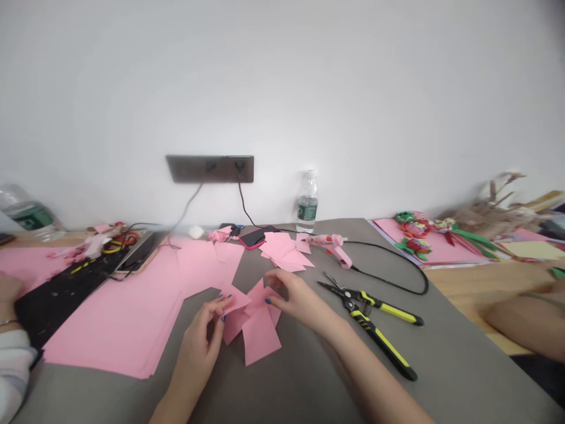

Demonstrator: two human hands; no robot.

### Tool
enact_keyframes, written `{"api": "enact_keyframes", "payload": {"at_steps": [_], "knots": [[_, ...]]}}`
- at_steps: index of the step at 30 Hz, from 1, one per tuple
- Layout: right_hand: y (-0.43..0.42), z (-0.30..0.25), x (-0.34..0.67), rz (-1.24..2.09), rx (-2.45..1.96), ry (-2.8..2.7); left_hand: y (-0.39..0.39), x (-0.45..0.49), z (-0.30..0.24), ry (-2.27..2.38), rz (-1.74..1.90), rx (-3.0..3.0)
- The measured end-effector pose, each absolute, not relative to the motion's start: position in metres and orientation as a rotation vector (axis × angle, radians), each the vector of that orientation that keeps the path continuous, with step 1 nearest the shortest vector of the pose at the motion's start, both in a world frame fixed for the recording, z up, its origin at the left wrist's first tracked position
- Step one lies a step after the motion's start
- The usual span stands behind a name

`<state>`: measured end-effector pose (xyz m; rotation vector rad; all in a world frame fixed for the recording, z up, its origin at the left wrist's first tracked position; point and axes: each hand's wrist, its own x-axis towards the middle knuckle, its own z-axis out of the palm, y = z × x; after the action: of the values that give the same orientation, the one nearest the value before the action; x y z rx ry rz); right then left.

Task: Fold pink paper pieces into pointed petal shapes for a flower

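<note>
Several small pink paper pieces (260, 337) lie overlapped, some standing at angles, on the grey table between my hands. My left hand (203, 333) pinches a pink paper piece at the left of this group between thumb and fingers. From the right, my right hand (289, 294) reaches in with its thumb and fingers closed on the edge of another upright pink paper piece. Behind them lies a loose heap of pink paper pieces (285, 250). A pink glue gun (331, 244) rests beside that heap, its black cord curving to the right.
Pliers with yellow-black handles (379, 324) lie right of my right arm. Large pink sheets (128, 330) are stacked at left, with a phone (141, 253) near their far edge. A water bottle (307, 203) stands by the wall. Other people's arms (525, 324) show at both sides.
</note>
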<state>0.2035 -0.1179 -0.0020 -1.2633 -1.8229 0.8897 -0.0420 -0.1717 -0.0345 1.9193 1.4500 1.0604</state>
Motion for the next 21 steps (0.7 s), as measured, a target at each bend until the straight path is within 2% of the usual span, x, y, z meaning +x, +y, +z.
{"api": "enact_keyframes", "payload": {"at_steps": [9, 16, 21], "knots": [[-0.128, -0.021, 0.233, 0.786, -1.316, -1.434, -0.169, -0.040, -0.035, 1.401, 0.886, 2.223], [-0.121, -0.012, 0.201, 1.080, -1.122, -1.408, -0.152, -0.041, -0.049, 1.718, 1.081, 2.017], [-0.110, -0.015, 0.169, 1.196, -1.073, -1.445, -0.140, -0.044, -0.038, 1.737, 0.888, 1.774]]}}
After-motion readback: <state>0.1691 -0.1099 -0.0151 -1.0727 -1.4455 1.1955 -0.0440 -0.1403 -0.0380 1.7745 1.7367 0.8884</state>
